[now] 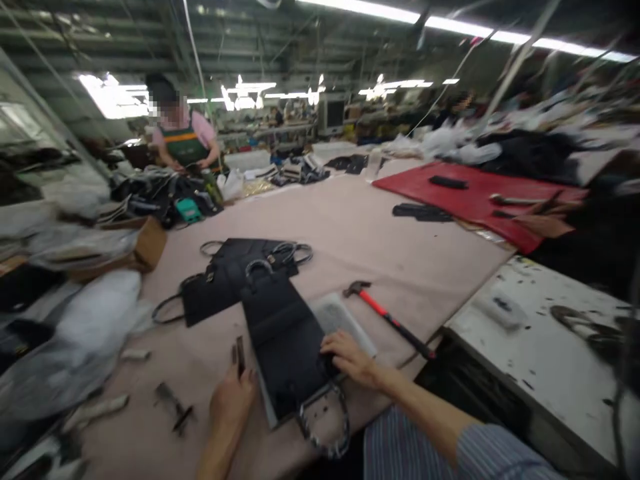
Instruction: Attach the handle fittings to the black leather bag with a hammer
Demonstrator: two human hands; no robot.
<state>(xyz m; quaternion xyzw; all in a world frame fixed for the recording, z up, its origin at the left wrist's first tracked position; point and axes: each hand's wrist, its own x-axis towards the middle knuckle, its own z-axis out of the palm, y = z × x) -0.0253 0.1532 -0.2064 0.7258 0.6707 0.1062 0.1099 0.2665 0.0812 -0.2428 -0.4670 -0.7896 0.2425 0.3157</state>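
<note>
A black leather bag panel (pixel 283 333) with metal ring handles lies on the beige worktable (pixel 360 233) in front of me. My right hand (pixel 350 357) rests on its right edge, fingers bent and pressed down on the leather. My left hand (pixel 231 400) sits at the panel's left edge, closed around a thin dark tool (pixel 240 353) that sticks up from the fingers. A second black bag panel (pixel 230 273) with ring handles lies just beyond. A hammer (pixel 387 317) with a red and black handle lies to the right of the panel.
A grey pad (pixel 345 320) lies under the panel's right side. Small metal tools (pixel 175 403) lie at the left front. A red sheet (pixel 475 193) with tools covers the far right. A white bench (pixel 540 347) stands right. A person in an apron (pixel 185 140) works at the far left.
</note>
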